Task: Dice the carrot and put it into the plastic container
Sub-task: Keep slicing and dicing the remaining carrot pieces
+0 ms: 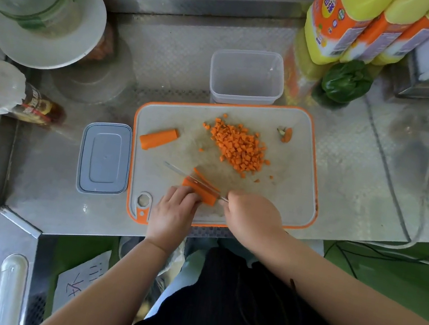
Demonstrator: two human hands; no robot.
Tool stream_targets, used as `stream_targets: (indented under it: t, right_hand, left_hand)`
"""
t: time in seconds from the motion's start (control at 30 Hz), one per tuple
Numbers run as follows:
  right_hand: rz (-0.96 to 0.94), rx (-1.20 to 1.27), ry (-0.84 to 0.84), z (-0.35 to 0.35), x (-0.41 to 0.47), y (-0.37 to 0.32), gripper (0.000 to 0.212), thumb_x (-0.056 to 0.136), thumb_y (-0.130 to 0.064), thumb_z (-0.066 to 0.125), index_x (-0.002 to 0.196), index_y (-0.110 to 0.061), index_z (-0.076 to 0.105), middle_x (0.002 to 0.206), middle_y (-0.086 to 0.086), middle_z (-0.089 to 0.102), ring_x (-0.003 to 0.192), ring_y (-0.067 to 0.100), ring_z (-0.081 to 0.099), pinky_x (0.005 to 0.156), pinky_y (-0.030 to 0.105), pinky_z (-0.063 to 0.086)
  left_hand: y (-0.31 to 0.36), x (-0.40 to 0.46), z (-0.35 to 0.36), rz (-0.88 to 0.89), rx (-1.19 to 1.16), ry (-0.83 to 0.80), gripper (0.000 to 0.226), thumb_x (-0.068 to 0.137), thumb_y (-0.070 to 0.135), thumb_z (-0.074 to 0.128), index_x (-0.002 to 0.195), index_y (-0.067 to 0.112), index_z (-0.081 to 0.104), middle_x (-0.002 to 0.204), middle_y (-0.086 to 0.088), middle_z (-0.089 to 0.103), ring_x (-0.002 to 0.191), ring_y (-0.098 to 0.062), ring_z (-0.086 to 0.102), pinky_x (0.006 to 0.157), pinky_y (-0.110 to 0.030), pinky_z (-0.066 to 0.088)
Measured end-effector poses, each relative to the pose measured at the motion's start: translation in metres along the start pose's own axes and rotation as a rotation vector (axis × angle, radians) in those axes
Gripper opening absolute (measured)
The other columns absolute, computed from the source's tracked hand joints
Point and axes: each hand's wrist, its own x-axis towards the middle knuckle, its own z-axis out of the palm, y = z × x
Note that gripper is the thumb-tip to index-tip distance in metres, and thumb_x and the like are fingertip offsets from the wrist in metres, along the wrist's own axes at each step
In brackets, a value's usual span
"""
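Steel counter (pixel 349 169) carries a cutting board (pixel 296 194). Clear plastic container (pixel 247 76) stands touching the board's far edge; grey lid (pixel 105 158) lies at its left edge. On the board: diced carrot pile (pixel 238 148) at centre, carrot piece (pixel 158 138) at left. Right hand (pixel 252 216), fingers clenched on a knife (pixel 190 177), blade across a carrot chunk (pixel 204 190) at the near edge; left hand (pixel 174 211) fingers grip that chunk.

Bottle labels (pixel 336 20) & floor paper (pixel 81 282): text unreadable
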Motion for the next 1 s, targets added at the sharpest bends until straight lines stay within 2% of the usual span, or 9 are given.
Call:
stream_targets:
  t: [0.1, 0.2, 0.37, 0.47, 0.63, 0.73, 0.83, 0.9, 1.0]
  right_hand:
    - [0.029, -0.032, -0.036, 0.002, -0.002, -0.006, 0.009, 0.098, -0.015, 0.046, 0.089, -0.016, 0.045, 0.059, -0.002, 0.034, 0.049, 0.014, 0.029, 0.043, 0.027, 0.019]
    - [0.068, -0.072, -0.059, 0.001, -0.003, -0.013, 0.020, 0.087, 0.005, 0.051, 0.088, -0.013, 0.043, 0.060, 0.000, 0.035, 0.049, 0.015, 0.032, 0.043, 0.026, 0.022]
    - [0.086, -0.111, -0.110, -0.004, 0.002, -0.020, 0.027, 0.079, 0.014, 0.052, 0.093, -0.009, 0.049, 0.061, 0.000, 0.037, 0.050, 0.015, 0.035, 0.043, 0.027, 0.026]
    - [0.090, -0.087, -0.145, -0.003, 0.012, -0.019, 0.027, 0.081, 0.013, 0.050, 0.100, -0.007, 0.053, 0.062, 0.000, 0.037, 0.053, 0.018, 0.039, 0.043, 0.028, 0.024]
    - [0.114, -0.023, -0.161, 0.005, 0.020, -0.016, 0.023, 0.087, 0.008, 0.046, 0.104, -0.006, 0.053, 0.063, 0.000, 0.039, 0.065, 0.025, 0.050, 0.056, 0.034, 0.038]
    - [0.110, 0.058, -0.157, 0.008, 0.022, -0.009, 0.011, 0.098, -0.014, 0.045, 0.104, -0.007, 0.053, 0.068, 0.002, 0.047, 0.067, 0.027, 0.053, 0.057, 0.035, 0.044]
    - [0.105, 0.118, -0.161, 0.004, 0.029, 0.001, 0.031, 0.101, -0.040, 0.039, 0.097, -0.012, 0.051, 0.071, 0.000, 0.048, 0.068, 0.025, 0.051, 0.058, 0.032, 0.041]
    - [0.065, 0.103, -0.149, 0.002, 0.026, 0.003, 0.031, 0.101, -0.042, 0.038, 0.091, -0.014, 0.048, 0.067, -0.001, 0.045, 0.064, 0.023, 0.048, 0.054, 0.031, 0.037]
    - [0.007, 0.046, -0.089, 0.007, 0.014, -0.001, 0.032, 0.103, -0.039, 0.036, 0.091, -0.012, 0.050, 0.061, -0.002, 0.041, 0.054, 0.021, 0.043, 0.048, 0.031, 0.032]
  left_hand:
    - [0.003, 0.002, 0.001, -0.034, -0.026, 0.013, 0.016, 0.091, 0.020, 0.057, 0.085, 0.010, 0.068, 0.089, -0.004, 0.062, 0.083, -0.026, 0.054, 0.062, -0.037, 0.047]
    - [0.003, 0.004, 0.000, -0.039, -0.075, 0.031, 0.015, 0.090, 0.018, 0.057, 0.085, 0.009, 0.068, 0.087, -0.004, 0.062, 0.080, -0.026, 0.052, 0.069, -0.034, 0.044]
    - [0.000, 0.004, 0.003, -0.062, -0.128, 0.025, 0.016, 0.089, 0.018, 0.056, 0.087, 0.009, 0.069, 0.089, -0.004, 0.063, 0.083, -0.026, 0.053, 0.071, -0.037, 0.047]
    - [-0.001, 0.004, 0.005, -0.066, -0.138, 0.026, 0.018, 0.090, 0.019, 0.055, 0.087, 0.010, 0.070, 0.092, -0.003, 0.064, 0.084, -0.027, 0.055, 0.072, -0.037, 0.048]
    - [-0.003, 0.002, 0.007, -0.071, -0.150, 0.014, 0.015, 0.091, 0.017, 0.058, 0.089, 0.009, 0.070, 0.096, -0.003, 0.065, 0.087, -0.027, 0.056, 0.074, -0.037, 0.050]
    - [-0.002, 0.002, 0.006, -0.062, -0.130, 0.029, 0.010, 0.089, 0.013, 0.061, 0.089, 0.009, 0.070, 0.096, -0.004, 0.065, 0.087, -0.027, 0.057, 0.075, -0.037, 0.051]
    - [-0.003, 0.004, 0.002, -0.030, -0.111, 0.056, 0.008, 0.088, 0.010, 0.062, 0.088, 0.008, 0.070, 0.094, -0.006, 0.065, 0.088, -0.027, 0.060, 0.077, -0.036, 0.051]
    - [-0.005, 0.004, 0.000, -0.008, -0.090, 0.053, 0.006, 0.085, 0.008, 0.065, 0.088, 0.008, 0.070, 0.092, -0.006, 0.065, 0.086, -0.026, 0.058, 0.073, -0.035, 0.051]
    - [-0.007, 0.005, -0.001, -0.006, -0.052, 0.026, 0.005, 0.085, 0.010, 0.064, 0.085, 0.009, 0.069, 0.088, -0.004, 0.064, 0.082, -0.025, 0.055, 0.059, -0.038, 0.051]
